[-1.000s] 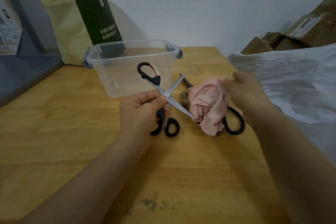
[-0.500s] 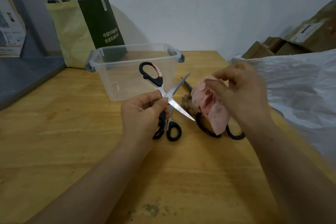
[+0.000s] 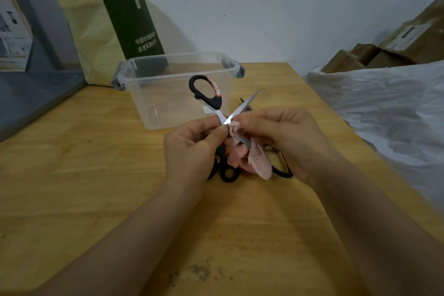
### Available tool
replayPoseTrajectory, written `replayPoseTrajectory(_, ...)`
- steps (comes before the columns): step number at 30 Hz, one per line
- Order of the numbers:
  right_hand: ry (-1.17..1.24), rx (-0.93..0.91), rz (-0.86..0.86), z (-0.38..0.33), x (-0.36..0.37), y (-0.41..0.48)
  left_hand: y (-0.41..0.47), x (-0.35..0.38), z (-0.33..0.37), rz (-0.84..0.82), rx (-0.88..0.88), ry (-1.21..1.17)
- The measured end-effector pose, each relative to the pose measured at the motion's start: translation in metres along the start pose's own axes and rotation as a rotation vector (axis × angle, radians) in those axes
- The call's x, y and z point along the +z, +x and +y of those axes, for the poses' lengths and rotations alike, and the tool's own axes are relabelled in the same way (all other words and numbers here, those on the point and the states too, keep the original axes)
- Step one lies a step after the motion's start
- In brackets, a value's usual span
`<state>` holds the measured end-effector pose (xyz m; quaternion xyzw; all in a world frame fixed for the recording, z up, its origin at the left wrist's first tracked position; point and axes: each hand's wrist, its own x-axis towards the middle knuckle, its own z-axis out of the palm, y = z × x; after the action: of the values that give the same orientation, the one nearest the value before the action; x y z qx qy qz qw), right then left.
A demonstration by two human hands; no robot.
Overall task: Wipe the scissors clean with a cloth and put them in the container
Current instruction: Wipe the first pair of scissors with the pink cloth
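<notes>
Scissors (image 3: 222,115) with black handles are held in the air just in front of the clear container (image 3: 177,74), blades spread wide in an X. One handle loop and one blade tip point up toward the container. The other blade slants down to the right into the pink cloth (image 3: 258,161).

The left hand (image 3: 192,149) grips the scissors at the pivot, thumb and curled fingers pinched on the crossing of the blades. The right hand (image 3: 288,137) has its fingers bent and pinches the cloth against the lower blade near the pivot. The rest of the cloth hangs below the hand.

A red and white sticker sits on the raised handle loop, but its print is too small to read.

Under the hands, more black scissor handles (image 3: 229,174) lie on the wooden table (image 3: 96,175).

Behind the container, a green and cream paper bag (image 3: 134,26) leans at the wall, with two lines of white Chinese characters; "中国" and "茶油" are legible.
</notes>
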<state>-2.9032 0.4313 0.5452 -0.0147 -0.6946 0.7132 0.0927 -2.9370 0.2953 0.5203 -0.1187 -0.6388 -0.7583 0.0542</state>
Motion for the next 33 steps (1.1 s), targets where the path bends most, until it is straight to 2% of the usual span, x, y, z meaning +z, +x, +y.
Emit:
replayPoseTrajectory(3, -0.027, -0.046, 0.051, 0.006, 0.005, 0.000, -0.002, 0.001, 0.000, -0.009, -0.014, -0.020)
replayPoseTrajectory(8, 0.190, 0.011, 0.076, 0.005, 0.013, -0.002, -0.001, 0.001, 0.000, -0.019, -0.068, -0.090)
replayPoseTrajectory(14, 0.170, -0.031, 0.132, 0.006, 0.016, -0.002, -0.005, 0.003, 0.000, -0.047, -0.044, -0.062)
replayPoseTrajectory(22, 0.399, 0.029, 0.236, 0.005, 0.021, -0.001, -0.003, 0.005, -0.002, -0.003, -0.144, -0.104)
replayPoseTrajectory(29, 0.227, 0.014, 0.231, 0.008, 0.022, 0.000, -0.006, 0.006, -0.003, -0.060, -0.020, 0.012)
replayPoseTrajectory(33, 0.311, 0.101, 0.198, 0.005, 0.021, -0.001, -0.004, 0.006, -0.004, -0.018, -0.101, -0.027)
